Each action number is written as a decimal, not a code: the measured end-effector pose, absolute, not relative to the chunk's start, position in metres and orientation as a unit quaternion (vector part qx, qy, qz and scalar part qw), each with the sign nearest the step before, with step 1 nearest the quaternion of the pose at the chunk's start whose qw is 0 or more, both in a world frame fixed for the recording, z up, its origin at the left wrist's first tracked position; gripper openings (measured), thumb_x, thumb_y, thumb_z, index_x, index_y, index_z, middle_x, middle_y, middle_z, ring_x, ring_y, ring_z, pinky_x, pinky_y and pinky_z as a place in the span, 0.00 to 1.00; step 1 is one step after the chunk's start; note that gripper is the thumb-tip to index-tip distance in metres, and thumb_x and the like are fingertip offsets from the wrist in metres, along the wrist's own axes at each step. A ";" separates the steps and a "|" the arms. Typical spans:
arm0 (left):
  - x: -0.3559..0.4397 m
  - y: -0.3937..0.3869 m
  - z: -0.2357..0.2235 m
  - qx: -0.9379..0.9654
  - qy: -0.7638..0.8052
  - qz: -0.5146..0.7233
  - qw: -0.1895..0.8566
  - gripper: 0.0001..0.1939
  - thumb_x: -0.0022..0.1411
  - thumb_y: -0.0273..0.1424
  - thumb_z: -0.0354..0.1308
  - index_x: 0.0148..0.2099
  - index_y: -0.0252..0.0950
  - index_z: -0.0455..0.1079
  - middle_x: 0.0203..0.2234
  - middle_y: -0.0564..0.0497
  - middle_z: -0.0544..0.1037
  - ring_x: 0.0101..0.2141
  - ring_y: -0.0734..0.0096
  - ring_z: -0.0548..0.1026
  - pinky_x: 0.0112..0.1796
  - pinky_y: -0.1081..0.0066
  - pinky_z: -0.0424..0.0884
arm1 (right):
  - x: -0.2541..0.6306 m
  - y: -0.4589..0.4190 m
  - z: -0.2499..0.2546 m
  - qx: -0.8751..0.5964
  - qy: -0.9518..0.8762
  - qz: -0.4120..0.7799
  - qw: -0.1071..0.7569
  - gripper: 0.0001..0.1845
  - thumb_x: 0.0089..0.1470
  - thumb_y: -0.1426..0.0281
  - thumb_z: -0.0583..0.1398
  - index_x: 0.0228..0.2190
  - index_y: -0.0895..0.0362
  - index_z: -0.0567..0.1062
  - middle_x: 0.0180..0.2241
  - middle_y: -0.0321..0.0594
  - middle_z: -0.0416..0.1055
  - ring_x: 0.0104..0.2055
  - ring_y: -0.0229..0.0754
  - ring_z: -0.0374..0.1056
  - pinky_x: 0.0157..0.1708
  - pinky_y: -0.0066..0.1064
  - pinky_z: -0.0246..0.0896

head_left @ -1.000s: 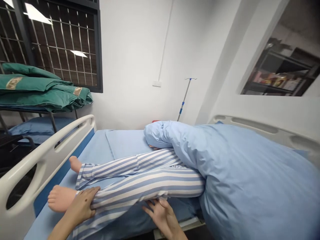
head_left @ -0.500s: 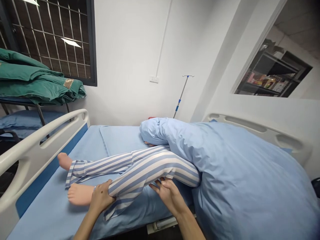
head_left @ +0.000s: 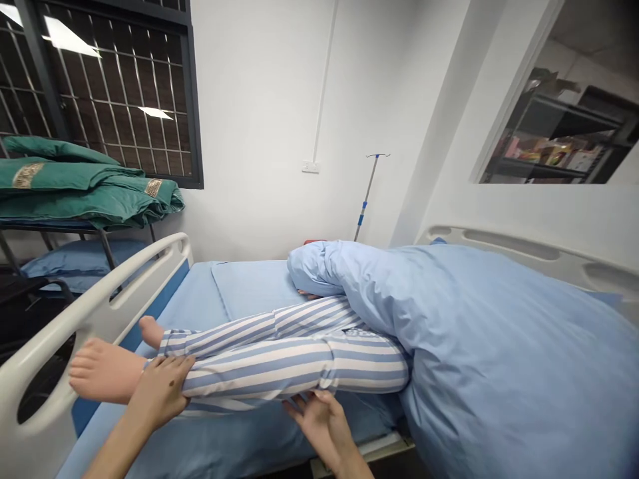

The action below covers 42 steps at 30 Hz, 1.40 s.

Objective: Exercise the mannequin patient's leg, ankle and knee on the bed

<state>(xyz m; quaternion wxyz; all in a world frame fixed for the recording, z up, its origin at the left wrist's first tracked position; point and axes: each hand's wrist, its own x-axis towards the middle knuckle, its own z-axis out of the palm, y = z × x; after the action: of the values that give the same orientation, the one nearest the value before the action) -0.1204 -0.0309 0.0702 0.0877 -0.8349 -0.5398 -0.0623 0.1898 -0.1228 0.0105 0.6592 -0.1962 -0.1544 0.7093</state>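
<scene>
Clearly, the two hands are working well apart along the near leg (head_left: 284, 366), which is stretching almost straight across the near side of the bed, with its foot end toward the footboard (head_left: 34, 362). The left hand (head_left: 162, 389) is clasping the lower leg just above the near foot (head_left: 107, 372), its fingers lying over the top and its thumb pressing along the near side. The right hand (head_left: 322, 422) is staying loosely open, palm partly showing, its fingers reaching beneath the knee and touching the cloth from below.

The fingertips of the right hand are disappearing under the leg, so how firmly they are bearing on it is impossible to tell. A puffy quilt (head_left: 499, 346) is hiding everything above the thighs, and the lower picture edge is cutting off both forearms. The far foot (head_left: 150, 332) is showing only partly, beyond the near one.

Blue-and-white striped trousers (head_left: 309, 316) are covering both legs, their thin cloth creasing at the knee. The near foot is looking smooth, with rounded toes. Underneath, a pale blue sheet (head_left: 254, 286) is spreading nearly flat, while the footboard is curving in glossy cream plastic with oval cut-outs.
</scene>
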 end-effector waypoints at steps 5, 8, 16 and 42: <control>-0.129 -0.056 0.076 -0.824 -0.552 -0.007 0.127 0.27 0.41 0.20 0.46 0.47 0.37 0.67 0.38 0.45 0.75 0.40 0.56 0.69 0.42 0.60 0.57 | 0.169 -0.115 -0.041 -0.196 -0.076 0.728 0.653 0.04 0.32 0.75 0.59 0.16 0.54 0.70 0.25 0.34 0.72 0.34 0.44 0.67 0.45 0.45 0.58; -0.127 -0.065 0.065 -0.826 -0.550 0.024 0.121 0.27 0.42 0.20 0.46 0.46 0.36 0.68 0.37 0.45 0.75 0.39 0.55 0.69 0.40 0.59 0.57 | 0.168 -0.116 -0.062 -0.205 -0.063 0.731 0.647 0.06 0.31 0.77 0.58 0.15 0.54 0.70 0.22 0.33 0.72 0.30 0.43 0.67 0.44 0.44 0.59; -0.133 -0.065 0.039 -0.815 -0.572 -0.022 0.090 0.25 0.44 0.21 0.46 0.46 0.38 0.67 0.39 0.47 0.75 0.42 0.58 0.68 0.43 0.61 0.58 | 0.176 -0.125 -0.043 -0.195 -0.097 0.738 0.638 0.06 0.35 0.76 0.59 0.20 0.54 0.74 0.28 0.34 0.73 0.35 0.42 0.67 0.46 0.43 0.58; -0.059 -0.034 -0.006 -0.776 -0.619 -0.114 -0.045 0.29 0.43 0.28 0.50 0.52 0.38 0.63 0.46 0.48 0.73 0.46 0.62 0.69 0.46 0.66 0.58 | 0.216 -0.115 0.043 -0.256 -0.217 0.650 0.682 0.08 0.38 0.76 0.62 0.26 0.55 0.73 0.31 0.35 0.71 0.41 0.43 0.63 0.45 0.40 0.57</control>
<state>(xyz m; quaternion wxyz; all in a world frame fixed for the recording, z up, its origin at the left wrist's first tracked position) -0.0585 -0.0336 -0.0062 -0.0449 -0.7760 -0.6188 -0.1140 0.2162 -0.1154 0.0435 0.6819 -0.2556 -0.2169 0.6501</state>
